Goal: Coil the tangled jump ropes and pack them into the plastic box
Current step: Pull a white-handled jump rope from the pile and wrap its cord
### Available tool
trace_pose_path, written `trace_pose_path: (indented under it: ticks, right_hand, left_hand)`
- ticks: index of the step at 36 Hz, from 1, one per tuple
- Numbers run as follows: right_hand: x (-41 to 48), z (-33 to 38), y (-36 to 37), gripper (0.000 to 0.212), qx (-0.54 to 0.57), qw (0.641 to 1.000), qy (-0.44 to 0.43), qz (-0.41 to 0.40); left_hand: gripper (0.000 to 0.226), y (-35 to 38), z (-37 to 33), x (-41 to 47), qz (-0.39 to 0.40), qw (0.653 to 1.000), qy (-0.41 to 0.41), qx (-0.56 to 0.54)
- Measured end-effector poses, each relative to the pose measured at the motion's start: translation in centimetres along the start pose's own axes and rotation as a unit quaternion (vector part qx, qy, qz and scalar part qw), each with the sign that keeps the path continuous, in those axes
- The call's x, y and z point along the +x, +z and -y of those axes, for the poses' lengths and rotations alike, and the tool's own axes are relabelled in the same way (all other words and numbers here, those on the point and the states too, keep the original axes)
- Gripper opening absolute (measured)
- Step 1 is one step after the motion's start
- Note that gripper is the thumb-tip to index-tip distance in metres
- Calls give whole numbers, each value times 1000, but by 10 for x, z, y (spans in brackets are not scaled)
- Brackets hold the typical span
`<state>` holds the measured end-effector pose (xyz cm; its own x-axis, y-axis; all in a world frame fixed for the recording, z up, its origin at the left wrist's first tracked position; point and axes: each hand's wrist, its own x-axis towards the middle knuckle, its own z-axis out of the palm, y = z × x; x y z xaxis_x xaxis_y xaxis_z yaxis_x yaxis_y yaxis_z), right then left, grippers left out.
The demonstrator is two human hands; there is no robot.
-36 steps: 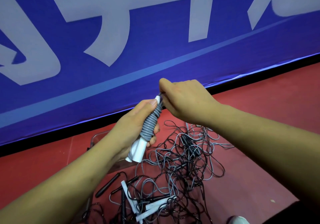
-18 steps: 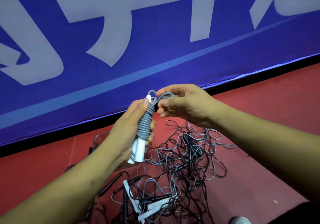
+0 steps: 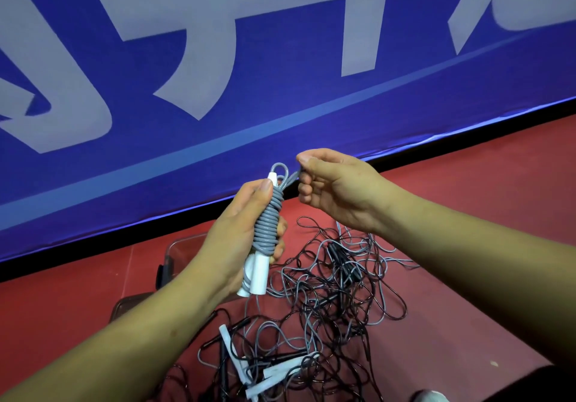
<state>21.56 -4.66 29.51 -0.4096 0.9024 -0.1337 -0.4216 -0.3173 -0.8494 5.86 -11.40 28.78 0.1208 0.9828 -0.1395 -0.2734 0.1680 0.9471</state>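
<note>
One grey rope is nearly coiled round its white handles, gripped by the left hand while the right hand pinches its last loop, but the tangle below both hands awaits coiling, and the plastic box behind the left wrist shows nothing packed.

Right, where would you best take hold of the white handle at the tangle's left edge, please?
Probably its upper end, from above and the left: the white handle lies flat and slanted, with that end bare on the red floor and its lower end buried in the tangle.
</note>
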Motion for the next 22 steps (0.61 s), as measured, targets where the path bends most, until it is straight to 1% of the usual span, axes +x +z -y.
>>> trace_pose_path:
  ticks: [2, 4, 5, 6, 7, 8, 9, 10, 11, 12, 13, 15, 17, 19, 22]
  right_hand:
    - [-2, 2, 3, 8, 17, 1000, -4, 16]
    - [-3, 3, 5, 16, -23, 999, -19, 20]
    - [-4, 5, 5, 21, -81, 996, -35, 14]
    - [-5, 7, 5, 26, -174, 983, -59, 2]
    - [-7, 11, 5, 30, -286, 954, -88, -9]
    - [-9, 15, 6, 32, -386, 915, -116, -11]
    - [-11, 19, 8, 32, -455, 880, -139, -4]
    - [-12, 23, 10, 30, -489, 859, -154, 10]
    - [-13, 25, 13, 29, -498, 852, -162, 24]
    - [-14, 26, 16, 26, -491, 855, -165, 38]
    - [-15, 25, 19, 24, -472, 865, -161, 54]
    - [-14, 22, 20, 21, -412, 895, -141, 95]
    - [-12, 19, 17, 19, -365, 915, -115, 126]
    - [-11, 17, 15, 21, -349, 922, -101, 138]
    - [-12, 16, 12, 17, -346, 923, -113, 126]
  left_hand:
    - [24, 0, 0, 1, -5, 1000, -3, -16]
    - [24, -1, -1, 2, -7, 1000, -4, -24]
    - [25, -2, -2, 3, -9, 1000, -3, -25]
    - [25, -4, -2, 3, -13, 1000, -1, -25]
    - [27, -5, -3, 3, -17, 1000, 2, -23]
    - [29, -6, -3, 3, -22, 1000, 6, -20]
    - [32, -7, -4, 3, -25, 999, 11, -18]
    - [36, -7, -4, 4, -28, 999, 16, -14]
    - [38, -7, -5, 4, -28, 999, 19, -11]
    - [39, -7, -5, 5, -27, 999, 22, -7]
    - [39, -7, -5, 5, -26, 999, 23, -4]
    - [38, -8, -4, 6, -25, 999, 23, -4]
    - [37, -9, -3, 7, -28, 999, 24, -5]
    - [37, -10, -2, 6, -26, 999, 20, -4]
    - [35, -10, -3, 5, -18, 1000, 5, -11]
